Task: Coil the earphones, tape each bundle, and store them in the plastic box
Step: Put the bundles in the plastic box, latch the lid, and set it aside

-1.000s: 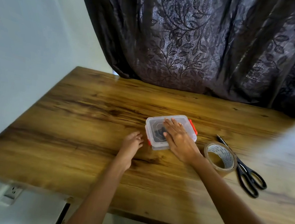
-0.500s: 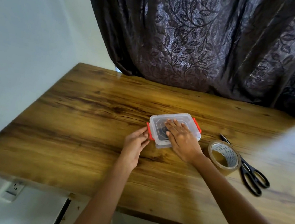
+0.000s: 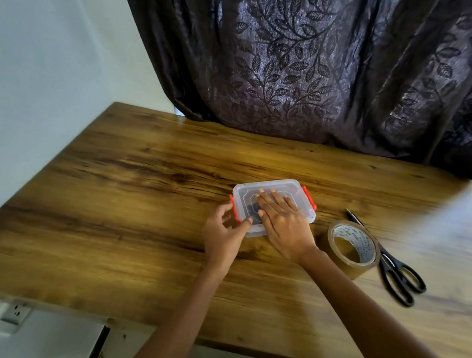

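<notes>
Head view: the lidded plastic box [image 3: 282,185] is sitting mid-worktop [image 3: 138,197]. The right hand [image 3: 285,227] is pressing flat on its lid, fingers straight. The left hand [image 3: 224,236] is pinching the red latch [image 3: 233,208]. Storing looks nearly finished, with latching left. The dark earphones [image 3: 252,209] inside are blurred and uncountable.

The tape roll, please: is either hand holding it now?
No, the tape roll stands untouched; the left hand and right hand are at the plastic box.
</notes>
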The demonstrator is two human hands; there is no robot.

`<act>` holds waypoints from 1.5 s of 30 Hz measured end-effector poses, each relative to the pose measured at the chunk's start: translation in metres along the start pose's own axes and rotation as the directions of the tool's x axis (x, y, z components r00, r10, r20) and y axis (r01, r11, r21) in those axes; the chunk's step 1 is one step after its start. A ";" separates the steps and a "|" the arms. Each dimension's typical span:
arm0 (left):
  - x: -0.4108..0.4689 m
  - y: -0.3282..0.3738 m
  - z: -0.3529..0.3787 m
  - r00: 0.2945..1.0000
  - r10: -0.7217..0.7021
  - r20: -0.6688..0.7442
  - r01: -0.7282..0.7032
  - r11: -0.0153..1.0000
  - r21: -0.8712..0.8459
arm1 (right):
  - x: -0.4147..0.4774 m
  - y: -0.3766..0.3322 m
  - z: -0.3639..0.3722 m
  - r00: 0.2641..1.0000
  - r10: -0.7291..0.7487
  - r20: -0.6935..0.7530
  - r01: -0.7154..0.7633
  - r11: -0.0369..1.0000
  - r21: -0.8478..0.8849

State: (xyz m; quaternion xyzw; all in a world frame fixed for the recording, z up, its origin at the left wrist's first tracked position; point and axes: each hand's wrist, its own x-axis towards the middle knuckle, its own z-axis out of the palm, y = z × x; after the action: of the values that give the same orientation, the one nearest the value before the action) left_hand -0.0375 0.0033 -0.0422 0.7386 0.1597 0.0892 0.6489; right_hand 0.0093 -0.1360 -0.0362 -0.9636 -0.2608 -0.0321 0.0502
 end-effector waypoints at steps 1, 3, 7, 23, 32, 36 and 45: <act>-0.002 0.002 0.003 0.999 0.038 -0.013 -0.038 0.998 0.041 | 0.000 0.000 0.000 1.000 -0.004 -0.003 0.004 1.000 -0.008; -0.006 0.007 0.008 0.996 0.079 -0.028 -0.076 0.993 0.089 | -0.001 0.000 0.001 1.000 -0.006 -0.005 0.006 1.000 -0.025; -0.007 0.009 0.006 0.998 0.059 -0.020 -0.057 0.994 0.098 | -0.001 0.001 -0.001 1.000 -0.008 0.004 0.008 1.000 0.006; 0.007 0.021 -0.004 0.993 -0.062 0.105 0.057 0.997 0.049 | -0.010 0.032 -0.030 0.808 0.581 0.102 -0.462 0.515 0.722; 0.016 0.053 -0.002 0.993 0.023 0.116 -0.030 0.998 0.057 | -0.014 0.043 -0.045 0.783 0.619 0.058 -0.401 0.432 0.807; 0.024 0.078 0.017 0.984 0.098 0.151 -0.108 0.992 0.065 | -0.022 0.064 -0.062 0.744 0.668 -0.005 -0.315 0.358 0.879; 0.012 0.120 0.124 0.945 0.167 0.281 -0.188 0.981 0.050 | -0.074 0.155 -0.101 0.562 0.820 -0.110 -0.185 0.255 0.949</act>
State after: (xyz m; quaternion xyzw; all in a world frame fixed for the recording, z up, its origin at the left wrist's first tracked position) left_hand 0.0304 -0.1203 0.0580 0.7794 0.0040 0.0373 0.6254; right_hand 0.0199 -0.3174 0.0450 -0.7548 0.1434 -0.1786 0.6146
